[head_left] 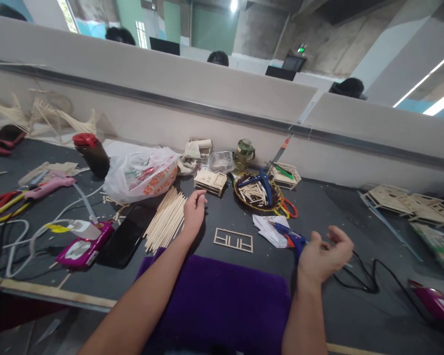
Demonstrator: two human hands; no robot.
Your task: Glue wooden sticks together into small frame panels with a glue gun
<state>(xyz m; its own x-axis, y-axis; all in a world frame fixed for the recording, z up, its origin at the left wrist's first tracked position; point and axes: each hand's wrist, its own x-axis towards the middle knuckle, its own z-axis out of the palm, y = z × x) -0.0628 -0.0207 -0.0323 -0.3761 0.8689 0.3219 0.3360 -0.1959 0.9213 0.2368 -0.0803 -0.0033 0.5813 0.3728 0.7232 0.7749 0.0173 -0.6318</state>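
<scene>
My left hand (194, 211) reaches forward over the dark table, fingers loosely curled, beside a bundle of thin wooden sticks (166, 219) and just short of a small stick-built block (210, 181). It holds nothing that I can see. My right hand (323, 256) hovers with fingers half curled and apart, right next to a blue glue gun (290, 236) lying on a white paper (268, 229). A flat stick frame (233, 240) lies between the hands. A purple cloth (222, 301) covers the near edge.
A plastic bag (140, 172), a dark bottle with a red cap (92, 153), a black phone (128, 236), a pink device (83, 249) and cables lie at left. A round tray of sticks with blue pliers (259, 192) sits centre-back. Stick models (410, 202) stand at right. Heads of other people show behind the partition (222, 93).
</scene>
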